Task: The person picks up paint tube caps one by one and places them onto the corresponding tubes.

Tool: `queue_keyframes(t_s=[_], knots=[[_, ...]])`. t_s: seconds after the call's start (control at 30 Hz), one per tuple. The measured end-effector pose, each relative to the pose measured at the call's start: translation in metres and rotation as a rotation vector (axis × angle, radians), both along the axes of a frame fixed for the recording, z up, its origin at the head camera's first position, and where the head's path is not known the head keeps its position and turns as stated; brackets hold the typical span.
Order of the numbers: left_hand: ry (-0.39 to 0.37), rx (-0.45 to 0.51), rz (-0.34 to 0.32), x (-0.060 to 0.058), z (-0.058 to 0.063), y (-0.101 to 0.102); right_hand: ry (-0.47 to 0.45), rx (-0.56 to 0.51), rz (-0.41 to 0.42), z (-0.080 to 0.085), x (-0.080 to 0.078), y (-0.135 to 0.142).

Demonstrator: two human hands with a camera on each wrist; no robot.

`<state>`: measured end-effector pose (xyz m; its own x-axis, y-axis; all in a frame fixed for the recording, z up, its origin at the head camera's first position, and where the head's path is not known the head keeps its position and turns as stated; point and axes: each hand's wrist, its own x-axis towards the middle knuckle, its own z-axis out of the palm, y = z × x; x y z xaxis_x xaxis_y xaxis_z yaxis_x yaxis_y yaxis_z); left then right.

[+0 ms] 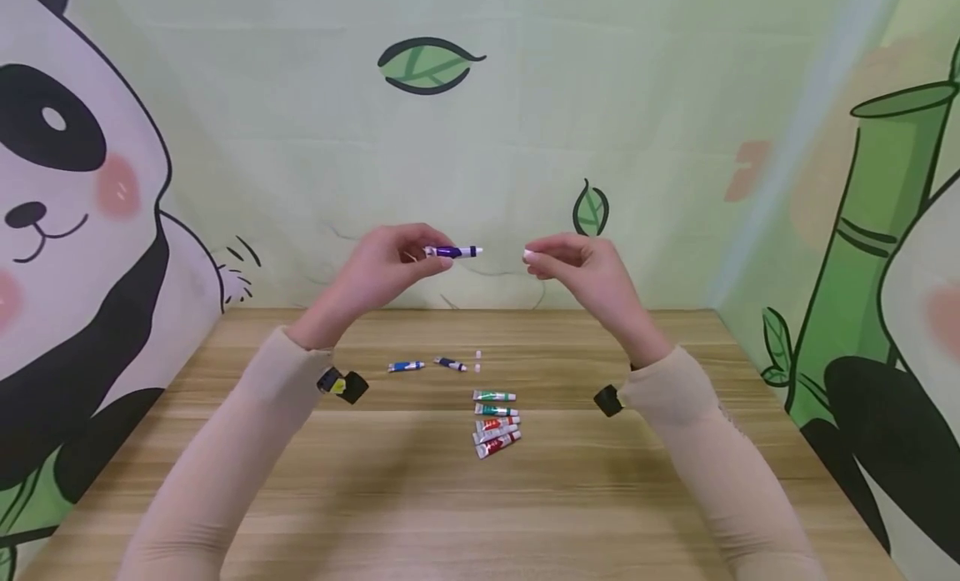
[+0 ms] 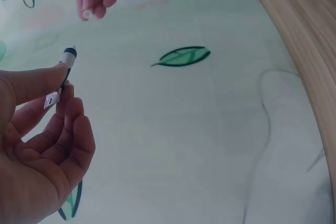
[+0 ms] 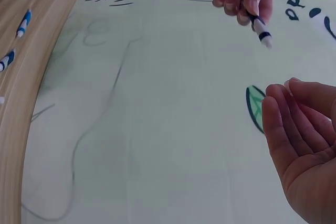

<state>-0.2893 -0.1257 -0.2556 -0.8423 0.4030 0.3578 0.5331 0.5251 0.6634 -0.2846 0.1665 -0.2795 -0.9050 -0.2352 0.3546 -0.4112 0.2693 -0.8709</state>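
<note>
My left hand [image 1: 393, 260] pinches a purple-and-white paint tube [image 1: 459, 252] between thumb and fingers, its uncapped nozzle pointing right. In the left wrist view the same paint tube [image 2: 68, 57] sticks up past the thumb. Across a small gap, my right hand [image 1: 581, 264] pinches a small white cap [image 1: 527, 254] at its fingertips. The cap [image 2: 88, 13] also shows in the left wrist view; the right wrist view mostly hides it behind the fingers. Both hands are raised above the back edge of the table.
On the wooden table [image 1: 360, 498] lie a blue tube [image 1: 406, 366], a dark blue tube [image 1: 450, 363] and two small white caps [image 1: 477, 361]. Nearer stands a column of several capped tubes, green [image 1: 494, 396] through dark red [image 1: 498, 444]. A panda-printed cloth [image 1: 517, 106] hangs behind.
</note>
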Motion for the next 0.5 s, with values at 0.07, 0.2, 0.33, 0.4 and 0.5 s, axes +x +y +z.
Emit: queue_keyframes(t_s=[0.07, 0.2, 0.33, 0.4, 0.5], knots=[[0.008, 0.002, -0.016, 0.004, 0.001, 0.004, 0.018, -0.013, 0.014, 0.002, 0.005, -0.003], [0.02, 0.013, -0.046, 0.012, 0.003, 0.01, 0.047, -0.033, 0.041, 0.003, 0.012, -0.007], [0.022, 0.021, -0.067, 0.017, 0.004, 0.016, 0.067, -0.034, 0.056, 0.004, 0.017, -0.01], [0.024, 0.022, -0.073, 0.019, 0.004, 0.018, 0.079, -0.025, 0.061, 0.005, 0.019, -0.012], [0.038, 0.018, -0.08, 0.022, 0.004, 0.02, 0.093, -0.013, 0.067, 0.005, 0.023, -0.013]])
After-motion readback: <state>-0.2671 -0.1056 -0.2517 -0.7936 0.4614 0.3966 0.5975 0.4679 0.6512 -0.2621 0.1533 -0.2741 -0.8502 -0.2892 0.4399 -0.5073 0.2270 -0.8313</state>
